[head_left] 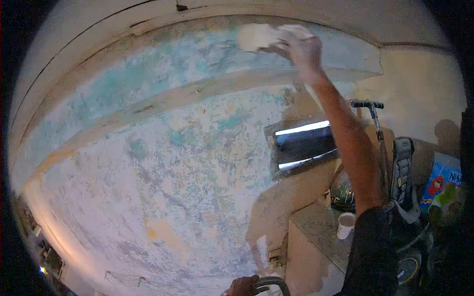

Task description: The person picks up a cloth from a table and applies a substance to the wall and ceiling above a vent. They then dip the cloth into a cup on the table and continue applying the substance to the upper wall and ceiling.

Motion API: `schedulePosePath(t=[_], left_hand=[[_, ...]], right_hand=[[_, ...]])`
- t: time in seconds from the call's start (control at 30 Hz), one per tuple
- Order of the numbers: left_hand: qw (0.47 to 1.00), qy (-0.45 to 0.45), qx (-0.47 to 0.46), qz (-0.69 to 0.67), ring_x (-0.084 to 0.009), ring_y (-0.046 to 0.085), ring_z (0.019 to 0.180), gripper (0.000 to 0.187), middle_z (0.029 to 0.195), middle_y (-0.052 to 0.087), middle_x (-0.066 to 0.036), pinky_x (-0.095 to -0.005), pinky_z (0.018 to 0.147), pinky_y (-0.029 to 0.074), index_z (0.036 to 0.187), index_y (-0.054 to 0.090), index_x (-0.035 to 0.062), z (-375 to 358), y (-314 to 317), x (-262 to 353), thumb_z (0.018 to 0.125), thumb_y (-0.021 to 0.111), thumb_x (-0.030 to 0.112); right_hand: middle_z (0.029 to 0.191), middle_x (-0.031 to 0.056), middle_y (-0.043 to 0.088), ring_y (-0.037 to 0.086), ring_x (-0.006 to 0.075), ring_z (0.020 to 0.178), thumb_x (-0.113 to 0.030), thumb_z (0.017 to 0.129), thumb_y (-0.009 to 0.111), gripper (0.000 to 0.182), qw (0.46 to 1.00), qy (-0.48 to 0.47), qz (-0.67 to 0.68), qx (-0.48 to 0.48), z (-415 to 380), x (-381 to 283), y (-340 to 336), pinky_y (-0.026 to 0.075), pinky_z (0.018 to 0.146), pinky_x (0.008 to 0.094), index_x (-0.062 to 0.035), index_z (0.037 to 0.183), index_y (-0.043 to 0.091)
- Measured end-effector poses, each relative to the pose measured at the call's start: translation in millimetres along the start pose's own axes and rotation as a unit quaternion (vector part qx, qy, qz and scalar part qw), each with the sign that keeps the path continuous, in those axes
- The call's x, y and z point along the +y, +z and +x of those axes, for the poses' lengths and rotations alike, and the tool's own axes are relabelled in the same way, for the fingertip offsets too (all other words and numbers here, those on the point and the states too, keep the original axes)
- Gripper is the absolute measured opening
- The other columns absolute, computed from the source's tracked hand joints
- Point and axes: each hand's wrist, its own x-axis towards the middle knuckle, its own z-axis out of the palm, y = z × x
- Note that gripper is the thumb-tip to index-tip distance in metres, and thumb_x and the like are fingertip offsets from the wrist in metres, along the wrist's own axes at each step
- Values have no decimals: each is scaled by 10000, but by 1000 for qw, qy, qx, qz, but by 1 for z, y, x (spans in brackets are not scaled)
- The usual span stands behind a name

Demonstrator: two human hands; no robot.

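The right hand (302, 47) is raised high against the wall (163, 163), near its top edge just under the ceiling band. Its fingers (289, 37) are closed around a pale pad (256, 36), which looks like sandpaper or a sponge, and press it flat to the wall surface. The pad sticks out to the left of the hand and touches the worn blue-green paint there. The bare forearm runs down and to the right to a dark sleeve (370, 251) at the bottom edge.

The left hand (244, 286) is low, at the bottom edge of the view, with its fingers curled shut around a dark curved handle (271, 282). What the handle belongs to is cut off and cannot be told.

The wall is patchy, with scraped white, teal and tan areas. A small louvred window (303, 148) sits in it to the right of centre, just left of the raised forearm. Below the window a stone counter (316, 227) juts out. A white cup (345, 225) stands near the counter's right edge, and a dark rounded pot (341, 193) sits at its back by the wall. Further right, a blue packet (442, 180) leans at the far right, with a black strapped bag (402, 172) beside it.
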Motion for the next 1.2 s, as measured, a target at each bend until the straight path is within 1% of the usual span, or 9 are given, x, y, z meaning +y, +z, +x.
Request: schedulePosePath(t=[0.03,0.1,0.13,0.3,0.43,0.5,0.57,0.93,1.2], left_hand=[[1000,1,-25,-8,-358,586,692,528,742,606,-163,-459,592,467,832,572,72,0,-20,14,680,603,577],[999,1,-47,-17,-356,586,685,527,731,605,-164,-459,585,464,821,575,69,2,-32,18,680,603,576],[999,7,-36,-29,-356,586,675,526,717,603,-164,-457,580,463,806,579,67,1,-31,16,679,602,577],[998,35,37,-40,-355,586,650,507,683,601,-160,-445,572,464,763,591,69,4,1,-6,681,602,569],[999,-4,-17,-34,-354,591,679,482,712,609,-164,-444,601,468,797,599,73,6,9,-12,690,604,542],[1000,-3,-16,-20,-353,593,697,478,724,611,-167,-446,615,469,810,600,72,5,3,-8,693,604,536],[996,-10,-54,-70,-358,592,705,477,728,613,-168,-448,619,469,835,597,72,5,-27,17,695,605,529],[998,-26,-31,-45,-376,583,685,479,705,597,-189,-453,584,466,834,585,77,3,-14,9,696,614,535],[996,-11,25,-81,-372,582,663,476,681,596,-175,-450,570,462,820,582,75,-3,-7,5,699,614,535]], right_hand=[[912,62,643,608,218,824,-91,719,610,129,977,-113,-179,-18,-2,5,-23,482,721,286,-83,836,665],[939,92,630,607,218,831,-123,757,595,172,925,310,220,4,-12,7,-47,469,721,280,-96,916,655],[939,92,630,607,218,831,-123,757,595,172,925,311,220,3,-13,6,-60,469,721,280,-96,916,655],[953,115,612,600,283,841,-229,774,590,284,922,30,-370,-109,-36,25,-95,450,748,338,-125,1037,605],[921,139,593,580,315,826,-184,782,537,219,911,-106,-392,-70,-55,10,-74,459,687,413,-73,954,614],[1043,138,576,592,306,809,-246,747,616,382,955,128,-245,-113,-60,-10,-53,470,651,377,-82,1087,562],[947,164,594,595,307,756,-180,734,618,387,908,-160,-386,-22,-69,-32,-38,480,611,399,-56,1094,549],[815,112,615,598,274,709,-86,709,558,183,994,57,94,20,-25,-181,52,495,593,359,-52,888,583],[751,72,648,622,146,694,-116,692,623,129,970,94,219,38,-3,-122,48,492,661,279,-14,768,641]])
